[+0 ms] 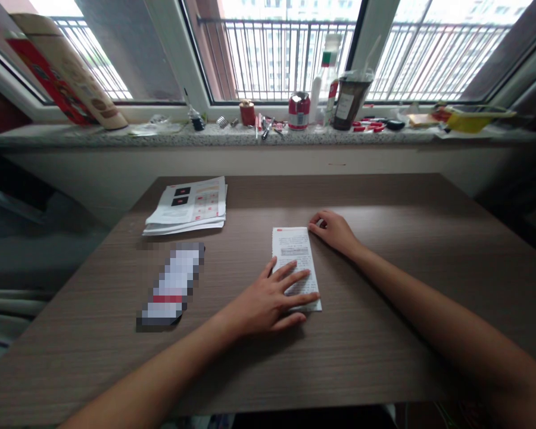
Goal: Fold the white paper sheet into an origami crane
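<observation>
Wood-grain desk (384, 286) below the window: folded printed sheet (295, 247) at centre, long axis pointing away. Left hand (268, 301) spread flat on its near end; right hand (335, 229) loosely curled, gripping nothing, touching the far right corner.

Counter (384, 286): wood-grain surface, grey-brown and matt, with fine streaks running lengthwise and a soft sheen where the window light fell.
Folded sheet (295, 250): thin white paper, matt, covered in small print, with crisp edges.
Paper stack (187, 205): white printed paper, smooth, with red and black ink blocks.
Window sill (116, 138): speckled grey stone that looked polished.
Can (299, 111): red metal, glossy.
Cup (349, 98): clear plastic, shiny, with a matt paper label.
Railing (268, 53): thin metal bars, dull.
Window frame (174, 53): smooth and white; plastic or painted metal could not be told.
Tray (469, 119): yellow plastic, smooth.
</observation>
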Demonstrator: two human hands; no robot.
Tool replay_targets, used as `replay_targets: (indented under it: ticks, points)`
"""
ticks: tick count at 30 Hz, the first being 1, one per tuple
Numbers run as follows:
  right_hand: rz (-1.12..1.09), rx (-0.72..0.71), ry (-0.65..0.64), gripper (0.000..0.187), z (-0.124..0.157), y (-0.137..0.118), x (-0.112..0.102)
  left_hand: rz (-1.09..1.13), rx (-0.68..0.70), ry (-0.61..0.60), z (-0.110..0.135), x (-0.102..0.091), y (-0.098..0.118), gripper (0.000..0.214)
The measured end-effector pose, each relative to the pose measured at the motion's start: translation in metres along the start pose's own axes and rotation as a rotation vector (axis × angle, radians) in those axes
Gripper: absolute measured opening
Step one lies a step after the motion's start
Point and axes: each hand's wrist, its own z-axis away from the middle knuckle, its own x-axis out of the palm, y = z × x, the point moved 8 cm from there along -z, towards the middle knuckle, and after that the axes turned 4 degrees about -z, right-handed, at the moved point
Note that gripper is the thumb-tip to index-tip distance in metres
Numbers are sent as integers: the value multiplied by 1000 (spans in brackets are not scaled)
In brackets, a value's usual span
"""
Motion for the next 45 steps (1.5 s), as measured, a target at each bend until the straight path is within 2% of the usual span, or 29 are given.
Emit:
replay_targets:
  ticks: [13, 26, 34, 39, 45]
  points:
    - [-53, -31, -123, 5, 18, -9, 6, 27, -56, -10, -3, 2, -10, 51]
    - [-133, -114, -292, 5, 83, -40, 2, -2, -68, 38, -3, 2, -12, 45]
    - [-74, -170, -343, 8, 117, -58, 0, -17, -78, 42, -2, 4, -12, 43]
    - [-55, -174, -363, 12, 130, -61, 1, -16, -77, 41, -2, 4, -11, 46]
    - [-74, -177, -380, 10, 133, -64, 1, -13, -82, 31, -2, 5, -12, 46]
